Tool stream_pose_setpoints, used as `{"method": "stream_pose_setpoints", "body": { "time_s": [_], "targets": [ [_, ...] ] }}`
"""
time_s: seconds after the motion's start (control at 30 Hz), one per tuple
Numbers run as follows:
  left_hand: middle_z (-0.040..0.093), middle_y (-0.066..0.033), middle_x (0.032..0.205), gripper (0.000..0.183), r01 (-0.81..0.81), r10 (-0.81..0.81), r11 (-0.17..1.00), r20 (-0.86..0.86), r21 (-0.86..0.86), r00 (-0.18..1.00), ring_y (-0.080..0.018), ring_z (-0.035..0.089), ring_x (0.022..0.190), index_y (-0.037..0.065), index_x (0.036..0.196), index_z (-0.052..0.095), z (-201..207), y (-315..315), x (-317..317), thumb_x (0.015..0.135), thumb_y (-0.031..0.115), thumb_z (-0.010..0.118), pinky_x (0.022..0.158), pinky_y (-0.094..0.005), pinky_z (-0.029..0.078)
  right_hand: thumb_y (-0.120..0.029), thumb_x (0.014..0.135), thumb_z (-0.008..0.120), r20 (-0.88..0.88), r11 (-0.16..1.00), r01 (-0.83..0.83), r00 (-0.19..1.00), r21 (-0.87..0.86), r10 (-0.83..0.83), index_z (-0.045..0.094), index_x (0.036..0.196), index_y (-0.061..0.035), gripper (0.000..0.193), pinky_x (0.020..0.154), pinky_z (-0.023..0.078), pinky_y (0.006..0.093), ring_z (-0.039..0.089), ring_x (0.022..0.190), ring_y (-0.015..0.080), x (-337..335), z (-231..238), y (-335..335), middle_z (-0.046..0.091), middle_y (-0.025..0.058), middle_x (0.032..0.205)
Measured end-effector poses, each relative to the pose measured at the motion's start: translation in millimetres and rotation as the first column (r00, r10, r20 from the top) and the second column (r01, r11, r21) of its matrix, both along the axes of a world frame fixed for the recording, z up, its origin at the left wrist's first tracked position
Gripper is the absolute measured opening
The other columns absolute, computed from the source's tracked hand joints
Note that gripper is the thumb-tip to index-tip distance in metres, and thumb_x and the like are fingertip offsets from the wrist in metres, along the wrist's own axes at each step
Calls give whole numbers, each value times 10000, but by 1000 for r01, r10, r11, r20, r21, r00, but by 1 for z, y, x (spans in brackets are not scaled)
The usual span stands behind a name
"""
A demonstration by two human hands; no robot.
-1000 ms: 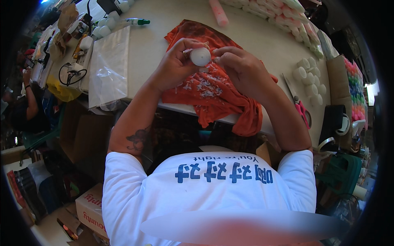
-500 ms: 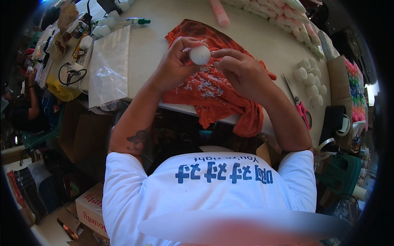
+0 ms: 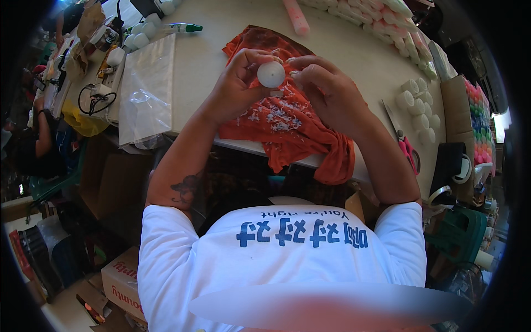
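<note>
My left hand (image 3: 239,83) grips a small round white candle (image 3: 271,74) by its side, holding it above an orange cloth (image 3: 287,119) spread on the white table (image 3: 343,55). My right hand (image 3: 326,88) has its fingertips at the candle's right edge and curls over the cloth. White wax flakes lie scattered on the cloth under both hands.
A clear plastic sheet (image 3: 146,83) lies left of the cloth. Several white candles (image 3: 417,108) and pink-handled scissors (image 3: 406,146) sit at the right. A pink stick (image 3: 296,15) and a row of pastel candles (image 3: 381,22) lie at the far side. Another person (image 3: 38,133) sits far left.
Both hands stay over the cloth; the candle has turned slightly between the fingers and my right fingertips have shifted along its edge.
</note>
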State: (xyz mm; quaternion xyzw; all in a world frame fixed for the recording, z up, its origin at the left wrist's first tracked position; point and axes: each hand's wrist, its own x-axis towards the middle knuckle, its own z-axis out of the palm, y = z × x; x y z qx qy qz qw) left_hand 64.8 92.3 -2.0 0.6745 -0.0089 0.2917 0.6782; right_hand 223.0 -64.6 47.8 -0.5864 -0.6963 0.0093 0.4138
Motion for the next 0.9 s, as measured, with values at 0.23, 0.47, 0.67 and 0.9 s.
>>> {"method": "stream_pose_setpoints", "body": {
  "time_s": [0.23,0.47,0.67,0.9],
  "targets": [
    [535,-66,1264,537,37,-36,999,9,-39,999,-161,550,1203,88,1204,492,-1,1,0,780,-37,795,1020,-317,492,29,864,643,-12,999,-32,999,-12,32,618,965,-42,126,708,570,380,690,868,321,1,0,0,675,122,1128],
    [544,-69,1260,514,25,-25,1000,11,-19,1000,-157,559,1196,85,1208,485,-2,1,1,801,-47,771,990,-304,520,28,864,635,-27,999,-35,999,-26,34,620,963,-48,126,709,566,373,684,865,311,3,-2,1,673,111,1122],
    [560,-79,1264,491,46,-66,986,-121,-161,991,-165,577,1174,67,1277,470,0,3,-1,861,-26,713,986,-310,526,31,897,628,-55,997,18,998,-74,-22,615,996,-46,126,756,563,340,679,940,269,6,-1,1,650,103,1164],
    [572,-108,1317,489,75,-98,983,-130,-169,987,-185,613,1138,43,1418,422,9,3,-2,971,107,609,1005,-343,509,0,880,640,-34,1000,-24,999,-20,23,633,995,-76,138,736,569,382,670,926,305,10,0,-1,653,78,1132]
  ]
}}
